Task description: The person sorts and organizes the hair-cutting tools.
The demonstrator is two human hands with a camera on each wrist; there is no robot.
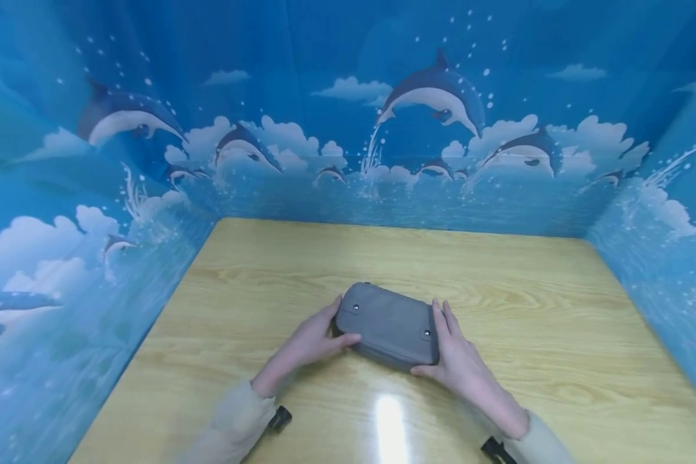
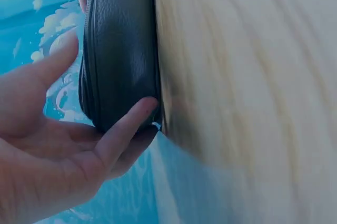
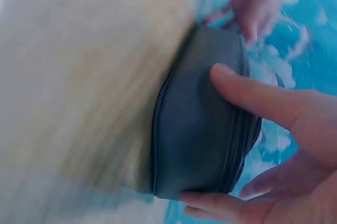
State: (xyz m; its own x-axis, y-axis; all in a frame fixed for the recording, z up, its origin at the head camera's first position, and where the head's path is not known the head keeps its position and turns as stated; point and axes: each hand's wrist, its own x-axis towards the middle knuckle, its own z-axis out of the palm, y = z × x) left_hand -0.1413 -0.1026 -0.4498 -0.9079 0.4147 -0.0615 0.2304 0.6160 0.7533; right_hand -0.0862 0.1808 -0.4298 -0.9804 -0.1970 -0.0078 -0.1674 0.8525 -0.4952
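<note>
A grey leather-look zippered pouch (image 1: 388,322) lies at a slant on the wooden table, with a metal stud near each end of its upper face. My left hand (image 1: 319,335) holds its left end, thumb over the front edge and fingers along the end. In the left wrist view, those fingertips (image 2: 142,105) rest against the dark side of the pouch. My right hand (image 1: 458,354) grips the other end; its thumb (image 3: 226,74) presses the zipped side in the right wrist view, with the fingers round the corner. What the pouch contains is hidden.
The light wood table (image 1: 557,335) carries a bright glare spot near its front. Blue dolphin-print sheets (image 1: 336,116) stand round the back, left and right sides.
</note>
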